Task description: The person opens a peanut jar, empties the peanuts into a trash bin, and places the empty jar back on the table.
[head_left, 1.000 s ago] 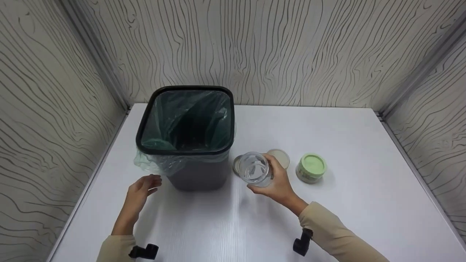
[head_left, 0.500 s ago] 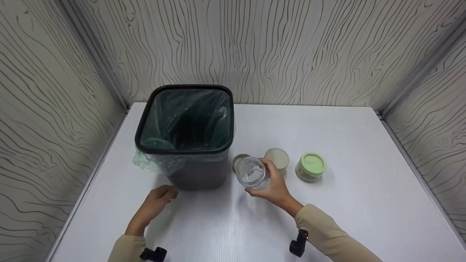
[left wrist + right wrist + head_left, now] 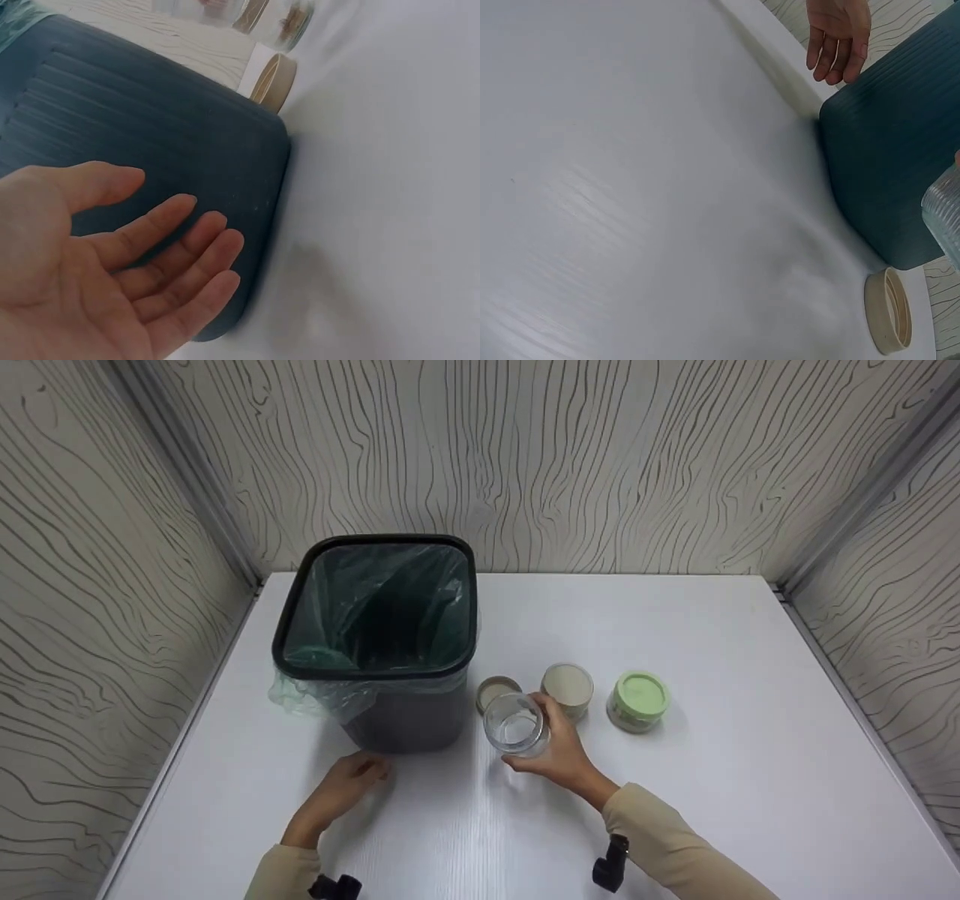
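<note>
My right hand (image 3: pixel 561 750) grips a clear jar (image 3: pixel 515 724) around its side, its open mouth tilted up toward the head camera. In the right wrist view only part of the ribbed jar (image 3: pixel 945 214) shows at the right edge. A beige screw lid (image 3: pixel 497 690) lies on the table just behind the jar, beside the bin; its hollow side shows in the right wrist view. My left hand (image 3: pixel 351 784) is at the front of the dark trash bin (image 3: pixel 405 720). The left wrist view shows that hand (image 3: pixel 142 262) with loosely bent fingers and nothing in them.
A green bag liner (image 3: pixel 315 697) hangs over the bin's black rim. Right of the lid stand a jar with a beige lid (image 3: pixel 568 686) and a jar with a light green lid (image 3: pixel 641 697). Wood-patterned walls (image 3: pixel 480 465) enclose the white table (image 3: pixel 720 765).
My left hand has moved right and nearer to me, along the bin's front. The right hand has brought the jar slightly nearer to me, uncovering more of the loose lid.
</note>
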{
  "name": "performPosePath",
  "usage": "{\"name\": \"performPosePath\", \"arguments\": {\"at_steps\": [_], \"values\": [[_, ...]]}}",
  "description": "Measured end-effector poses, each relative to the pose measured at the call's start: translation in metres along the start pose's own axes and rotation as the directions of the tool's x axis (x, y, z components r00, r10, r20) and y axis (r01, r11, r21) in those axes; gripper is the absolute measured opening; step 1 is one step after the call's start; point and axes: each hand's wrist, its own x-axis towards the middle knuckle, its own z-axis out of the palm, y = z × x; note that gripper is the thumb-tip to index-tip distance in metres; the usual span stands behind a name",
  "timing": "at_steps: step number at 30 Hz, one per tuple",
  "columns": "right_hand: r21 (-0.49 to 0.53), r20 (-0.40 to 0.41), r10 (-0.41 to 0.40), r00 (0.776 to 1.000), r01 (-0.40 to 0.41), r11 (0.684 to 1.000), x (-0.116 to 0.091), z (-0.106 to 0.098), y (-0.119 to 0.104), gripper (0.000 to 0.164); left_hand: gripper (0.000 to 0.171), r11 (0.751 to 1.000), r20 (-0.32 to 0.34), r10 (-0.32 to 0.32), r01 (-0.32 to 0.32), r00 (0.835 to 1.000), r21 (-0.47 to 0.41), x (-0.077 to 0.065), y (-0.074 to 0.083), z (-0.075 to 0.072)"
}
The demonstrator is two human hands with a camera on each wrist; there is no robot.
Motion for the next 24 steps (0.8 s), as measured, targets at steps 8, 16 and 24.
{"name": "performPosePath", "arguments": {"at_steps": [8, 16, 24], "values": [[-0.061, -0.055, -0.077, 0.996, 0.073, 0.995, -0.002, 0.007, 0.013, 0.082, 0.043, 0.998, 0.040, 0.044, -0.043, 0.998, -0.036, 0.005, 0.002, 0.017], [-0.052, -0.075, -0.092, 0.993, 0.089, 0.995, -0.006, 0.016, 0.023, 0.079, 0.043, 0.994, 0.071, 0.098, -0.095, 0.993, -0.051, 0.009, 0.006, 0.029], [-0.055, -0.060, -0.069, 0.996, 0.065, 0.996, -0.008, 0.022, 0.023, 0.081, 0.042, 0.986, 0.101, 0.146, -0.136, 0.984, -0.098, 0.013, 0.009, 0.040]]}}
